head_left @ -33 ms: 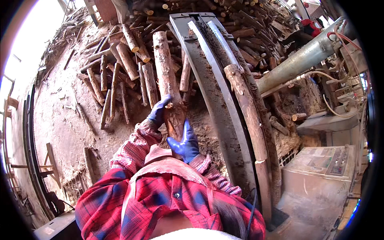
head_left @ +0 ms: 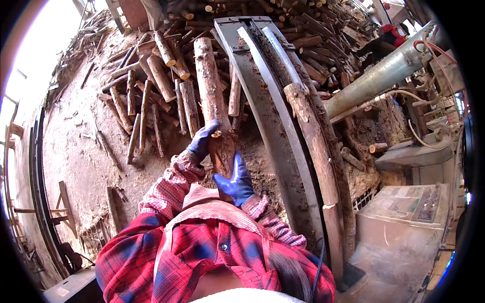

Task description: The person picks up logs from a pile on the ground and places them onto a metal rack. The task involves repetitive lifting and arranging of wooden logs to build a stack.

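At the bottom of the frame a red and blue plaid shirt (head_left: 202, 252) fills the view, and both sleeves reach up toward the centre. The right hand (head_left: 233, 181), in a blue glove, presses its palm and fingers against the near end of a long bark-covered log (head_left: 212, 96), supporting it from below on the right side; it is clasped on the log. The left hand (head_left: 203, 139), also in a blue glove, wraps over the left side of the same log a little farther up, fingers curled around the bark. The log runs from the centre of the frame up toward the top, tilted slightly left, its far end resting among a pile of logs (head_left: 156, 76) on the dirt ground (head_left: 81, 151) in the upper left. Just right of the held log a curved metal chute (head_left: 273, 116) sweeps from the top centre down to the lower right, and a second log (head_left: 316, 146) lies along its right rail. In the lower right stands a grey control box (head_left: 404, 207) with buttons. Farther up on the right a thick grey pipe (head_left: 384, 76) slants toward the upper right corner, and behind it a large heap of timber (head_left: 313, 30) stretches across the top of the frame.
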Demonstrator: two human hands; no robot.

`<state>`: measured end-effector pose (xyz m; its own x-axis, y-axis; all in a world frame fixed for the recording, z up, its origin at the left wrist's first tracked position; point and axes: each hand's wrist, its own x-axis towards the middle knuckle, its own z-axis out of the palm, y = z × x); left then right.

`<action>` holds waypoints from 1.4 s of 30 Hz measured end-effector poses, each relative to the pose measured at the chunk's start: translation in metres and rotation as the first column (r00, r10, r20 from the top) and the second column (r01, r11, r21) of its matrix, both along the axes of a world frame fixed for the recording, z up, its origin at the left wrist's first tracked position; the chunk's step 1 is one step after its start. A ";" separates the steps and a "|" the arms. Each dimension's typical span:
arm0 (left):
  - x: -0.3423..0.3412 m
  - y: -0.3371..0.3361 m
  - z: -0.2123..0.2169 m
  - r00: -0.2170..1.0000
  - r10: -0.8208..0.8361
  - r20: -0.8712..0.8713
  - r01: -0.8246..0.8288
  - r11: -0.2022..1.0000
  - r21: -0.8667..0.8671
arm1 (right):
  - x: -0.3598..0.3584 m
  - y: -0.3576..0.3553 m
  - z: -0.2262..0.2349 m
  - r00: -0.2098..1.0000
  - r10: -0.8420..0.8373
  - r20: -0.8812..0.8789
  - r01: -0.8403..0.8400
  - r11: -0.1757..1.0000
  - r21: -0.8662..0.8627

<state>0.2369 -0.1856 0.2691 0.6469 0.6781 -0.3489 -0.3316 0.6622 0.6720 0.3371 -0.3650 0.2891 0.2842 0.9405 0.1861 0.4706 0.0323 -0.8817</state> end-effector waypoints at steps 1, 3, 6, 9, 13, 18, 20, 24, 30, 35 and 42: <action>0.007 0.001 0.012 0.998 0.017 0.059 -0.022 0.996 0.085 | 0.011 0.008 0.006 0.998 0.026 -0.064 -0.027 1.000 -0.005; 0.026 0.019 0.029 0.999 0.046 0.028 -0.052 0.962 0.268 | 0.027 0.033 0.037 0.841 0.054 -0.539 -0.034 0.998 0.047; 0.076 0.044 0.093 0.997 0.068 0.022 -0.071 0.878 0.473 | 0.072 0.058 0.054 0.902 -0.207 0.378 0.211 0.977 0.030; 0.116 0.053 0.171 0.984 0.154 0.091 -0.178 0.766 0.618 | 0.100 0.112 0.083 0.877 -0.282 0.390 0.172 0.940 0.294; 0.126 0.080 0.222 0.995 0.048 0.084 -0.095 0.653 0.752 | 0.191 0.191 0.125 0.963 -0.169 0.210 0.063 0.899 0.434; 0.090 0.081 0.191 0.980 0.198 -0.035 -0.082 0.551 0.830 | 0.278 0.252 0.132 0.998 -0.008 0.058 -0.005 0.974 0.225; 0.037 0.071 0.154 0.906 0.291 -0.308 0.065 0.622 0.780 | 0.303 0.253 0.094 0.895 -0.126 0.428 0.182 0.979 -0.092; -0.123 0.021 0.025 0.494 0.362 -0.790 0.199 0.838 0.508 | 0.318 0.221 0.048 0.619 -0.066 0.783 0.394 0.888 -0.236; -0.366 -0.214 -0.157 0.067 -0.089 -0.994 -0.202 0.974 -0.101 | 0.280 0.201 0.064 0.636 -0.011 0.772 0.463 0.805 -0.370; -0.460 -0.396 -0.280 -0.041 -0.238 -0.970 -0.096 0.968 -0.234 | 0.137 0.183 -0.023 0.489 -0.455 0.745 0.172 0.887 0.429; -0.498 -0.392 -0.221 0.330 -0.017 -0.944 -0.494 0.849 -0.188 | -0.139 0.111 -0.200 0.954 0.261 -0.150 -0.280 0.584 -0.762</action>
<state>-0.2615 -0.5772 0.0482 -0.4020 0.3806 -0.8328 0.1043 0.9226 0.3713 0.1977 -0.2539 0.0886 -0.0129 0.7667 -0.6418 0.5374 -0.5360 -0.6511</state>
